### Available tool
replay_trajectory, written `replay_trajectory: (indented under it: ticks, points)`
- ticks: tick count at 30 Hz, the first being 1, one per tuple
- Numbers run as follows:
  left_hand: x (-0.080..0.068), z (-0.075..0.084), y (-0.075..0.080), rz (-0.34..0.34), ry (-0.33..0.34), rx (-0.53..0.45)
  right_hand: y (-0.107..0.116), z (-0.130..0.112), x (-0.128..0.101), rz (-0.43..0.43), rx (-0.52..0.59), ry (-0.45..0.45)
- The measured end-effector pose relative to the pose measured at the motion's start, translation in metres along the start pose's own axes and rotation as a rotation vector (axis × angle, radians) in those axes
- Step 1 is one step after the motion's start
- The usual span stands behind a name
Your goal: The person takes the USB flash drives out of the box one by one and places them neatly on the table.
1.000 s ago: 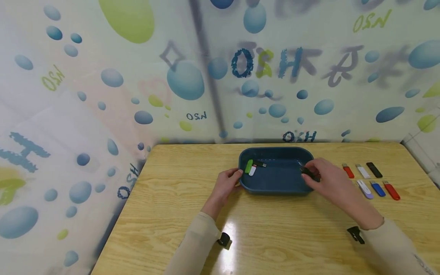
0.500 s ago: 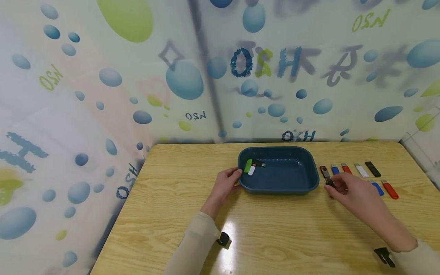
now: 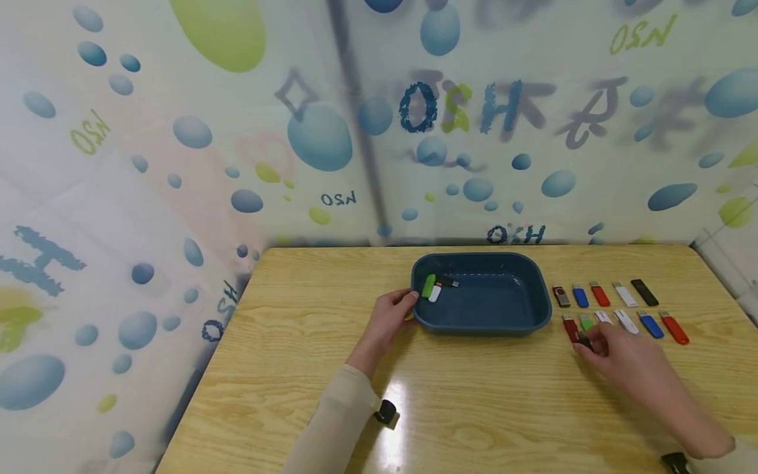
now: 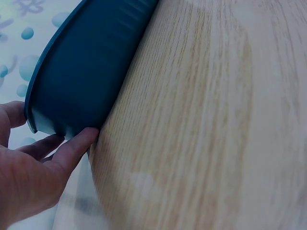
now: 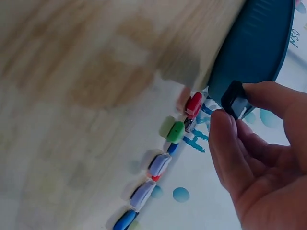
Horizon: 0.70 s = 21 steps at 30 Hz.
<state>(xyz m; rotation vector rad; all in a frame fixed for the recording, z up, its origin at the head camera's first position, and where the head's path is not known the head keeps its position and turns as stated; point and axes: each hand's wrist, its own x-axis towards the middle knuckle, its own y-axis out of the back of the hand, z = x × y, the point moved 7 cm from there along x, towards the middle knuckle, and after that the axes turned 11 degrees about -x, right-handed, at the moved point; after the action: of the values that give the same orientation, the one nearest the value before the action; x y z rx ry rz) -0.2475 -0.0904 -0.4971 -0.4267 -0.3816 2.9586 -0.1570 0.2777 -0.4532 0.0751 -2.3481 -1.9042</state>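
My left hand point(image 3: 387, 321) rests at the left end of the dark blue tray point(image 3: 521, 324), fingers lightly curled against its outer wall; in the left wrist view my fingertips point(image 4: 81, 141) touch the tray's point(image 4: 86, 72) side where it meets the wooden table point(image 3: 462, 401).

My right hand point(image 3: 628, 359) is down on the table to the right of the tray, pinching a small black USB stick point(image 3: 584, 342) between thumb and forefinger. The right wrist view shows it plainly: the black stick point(image 5: 235, 99) is held at my fingertips point(image 5: 225, 129), close above the near row of sticks.

That near row runs rightward from the tray: a red stick point(image 3: 570, 327), a green one point(image 3: 586, 322), a white one point(image 3: 603, 317), a white and lilac one point(image 3: 626, 321), a blue one point(image 3: 650, 324) and another red one point(image 3: 674, 328). Behind it lies a second row: dark brown point(image 3: 560, 296), blue point(image 3: 580, 295), red point(image 3: 600, 294), white point(image 3: 624, 294) and black point(image 3: 644, 292).

Inside the tray, at its left end, lie a green stick point(image 3: 428, 286), a white one point(image 3: 435, 293) and a black one point(image 3: 447, 282).
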Motion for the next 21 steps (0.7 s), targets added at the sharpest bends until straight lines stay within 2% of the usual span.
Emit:
replay_trajectory:
  ticks: [12,21]
  points:
    - [0.001,0.000,0.000,0.002,0.005,0.006,-0.018,0.006,-0.002,-0.132,-0.018,-0.053]
    - [0.001,0.000,-0.001,-0.003,-0.001,0.016,-0.025,0.005,-0.003,-0.195,-0.036,-0.088]
